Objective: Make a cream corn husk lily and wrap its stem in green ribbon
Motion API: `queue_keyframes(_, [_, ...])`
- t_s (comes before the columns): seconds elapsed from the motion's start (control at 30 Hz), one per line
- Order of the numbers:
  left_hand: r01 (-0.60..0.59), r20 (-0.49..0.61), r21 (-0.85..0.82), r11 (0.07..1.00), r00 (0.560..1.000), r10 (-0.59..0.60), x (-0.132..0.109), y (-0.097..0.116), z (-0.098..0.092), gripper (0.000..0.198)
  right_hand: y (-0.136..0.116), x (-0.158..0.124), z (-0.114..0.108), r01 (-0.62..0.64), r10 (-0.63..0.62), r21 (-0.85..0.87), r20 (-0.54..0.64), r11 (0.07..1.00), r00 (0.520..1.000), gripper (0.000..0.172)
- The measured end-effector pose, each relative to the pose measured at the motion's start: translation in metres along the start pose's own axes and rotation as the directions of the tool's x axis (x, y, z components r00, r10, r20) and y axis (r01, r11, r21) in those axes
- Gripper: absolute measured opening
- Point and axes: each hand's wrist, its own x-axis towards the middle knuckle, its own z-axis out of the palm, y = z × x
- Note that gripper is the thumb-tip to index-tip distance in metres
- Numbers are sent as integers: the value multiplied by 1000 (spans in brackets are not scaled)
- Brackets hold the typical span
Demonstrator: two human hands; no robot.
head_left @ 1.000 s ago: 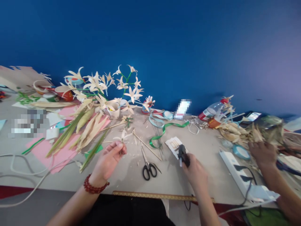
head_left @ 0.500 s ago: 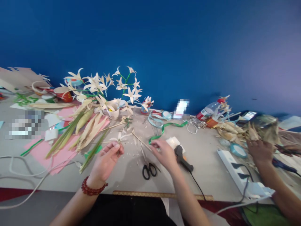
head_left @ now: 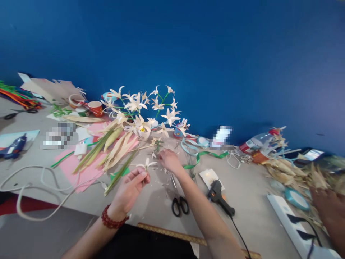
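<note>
My left hand (head_left: 131, 190), with a red bead bracelet on the wrist, pinches the stem of a small cream husk flower (head_left: 147, 164) above the table. My right hand (head_left: 169, 160) reaches forward past it, fingers curled down onto the table by small husk pieces (head_left: 155, 142); what they touch is hidden. A black glue gun (head_left: 219, 196) lies on the table right of my right forearm, next to a white card (head_left: 210, 177). Black-handled scissors (head_left: 180, 204) lie under that forearm.
A bunch of cream husk flowers (head_left: 142, 108) and corn husks (head_left: 116, 144) on pink paper sit at the back left. Green ribbon (head_left: 205, 155), a white cable (head_left: 40, 187), a wooden ruler (head_left: 167, 233) and a power strip (head_left: 296, 226) lie around. Another person's hand (head_left: 327, 205) works at right.
My right hand set the glue gun down on the table and moved left and forward to the husk pieces. My left hand kept hold of the flower. The view swung left.
</note>
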Motion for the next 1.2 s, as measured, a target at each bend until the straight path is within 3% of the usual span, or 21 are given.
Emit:
queue_keyframes(0.23, [24,19,-24,999,1000,-23,2,-1,7,11,4,-4,-2,-49,67,214,-81,976,994,8])
queue_keyframes(0.4, [87,26,-58,994,996,-86,2,-2,18,15,15,-43,-16,-51,182,503,-215,863,960,20])
queue_keyframes(0.57, [184,83,-99,978,981,-176,3,-9,32,15,7,-107,-35,-4,357,742,-318,670,879,19])
queue_keyframes(0.63, [222,125,-104,970,970,-208,3,-14,37,14,-7,-126,-44,95,463,887,-324,452,825,14])
queue_keyframes(0.7, [258,162,-103,961,957,-240,2,-19,43,13,-21,-138,-52,198,474,922,-346,334,810,10])
queue_keyframes(0.77, [282,191,-106,954,947,-259,1,-23,48,12,-33,-142,-58,267,426,893,-414,364,805,7])
queue_keyframes(0.87, [302,217,-118,946,937,-272,-2,-26,55,11,-41,-141,-65,301,360,812,-512,501,780,4])
queue_keyframes(1.2, [317,178,-150,936,940,-290,-5,-28,63,10,-43,-139,-68,290,234,643,-601,709,764,5])
